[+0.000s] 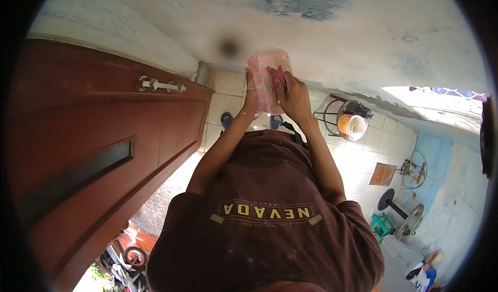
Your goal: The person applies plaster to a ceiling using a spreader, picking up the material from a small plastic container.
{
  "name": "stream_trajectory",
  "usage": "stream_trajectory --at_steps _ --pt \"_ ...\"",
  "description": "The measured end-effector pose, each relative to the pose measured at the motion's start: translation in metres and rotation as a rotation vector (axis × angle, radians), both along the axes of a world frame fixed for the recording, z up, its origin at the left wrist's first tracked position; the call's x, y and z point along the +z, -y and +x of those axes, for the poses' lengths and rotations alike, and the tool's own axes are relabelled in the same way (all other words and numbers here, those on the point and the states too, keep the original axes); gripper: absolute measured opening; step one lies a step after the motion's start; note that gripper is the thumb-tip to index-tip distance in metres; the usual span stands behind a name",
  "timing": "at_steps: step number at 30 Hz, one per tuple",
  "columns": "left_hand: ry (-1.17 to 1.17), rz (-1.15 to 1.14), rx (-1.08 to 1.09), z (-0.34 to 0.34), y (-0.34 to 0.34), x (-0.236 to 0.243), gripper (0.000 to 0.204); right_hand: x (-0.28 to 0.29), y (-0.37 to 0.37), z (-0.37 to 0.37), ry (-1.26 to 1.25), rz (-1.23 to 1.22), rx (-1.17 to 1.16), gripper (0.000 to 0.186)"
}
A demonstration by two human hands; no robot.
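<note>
My left hand [250, 101] grips the side of a clear plastic tub [271, 55] with pinkish smears, and keeps it tilted in front of the wall. In my right hand [296, 99] is a flat pink piece [278, 78], pinched by the fingers and held inside the tub. Its exact kind I cannot make out. Whitish spots mark my left wrist. Just beyond the tub stands a pale wall [353, 53] with blue-grey patches showing through.
On the left is a brown door [93, 105] with a metal bolt [161, 85]. A stool [330, 113] at the right carries an orange-and-white bucket [351, 127] and a black bag [358, 109]. Farther right are a green stool [382, 225] and a wheel [412, 221] on the tiled floor.
</note>
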State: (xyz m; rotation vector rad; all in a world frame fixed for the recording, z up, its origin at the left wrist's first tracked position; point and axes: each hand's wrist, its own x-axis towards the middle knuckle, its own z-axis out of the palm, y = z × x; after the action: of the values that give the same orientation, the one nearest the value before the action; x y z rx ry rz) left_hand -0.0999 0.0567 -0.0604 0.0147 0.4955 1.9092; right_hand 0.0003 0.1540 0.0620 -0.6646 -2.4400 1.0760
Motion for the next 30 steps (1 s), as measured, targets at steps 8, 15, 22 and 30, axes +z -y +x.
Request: stream_trajectory --at_steps 8,15,22,30 --pt "0.059 0.111 0.186 0.076 -0.106 0.017 0.093 0.005 -0.116 0.086 -0.004 0.02 -0.074 0.011" --pt "0.004 0.206 0.274 0.123 -0.152 -0.004 0.086 -0.006 -0.146 0.106 0.004 0.024 0.091 0.014" --pt "-0.036 0.087 0.342 0.135 -0.167 0.005 0.081 0.0 -0.159 0.113 -0.1 0.124 0.124 0.014" --pt "-0.031 0.16 0.364 0.144 -0.168 0.034 0.073 0.011 -0.175 0.132 -0.026 0.03 0.108 0.016"
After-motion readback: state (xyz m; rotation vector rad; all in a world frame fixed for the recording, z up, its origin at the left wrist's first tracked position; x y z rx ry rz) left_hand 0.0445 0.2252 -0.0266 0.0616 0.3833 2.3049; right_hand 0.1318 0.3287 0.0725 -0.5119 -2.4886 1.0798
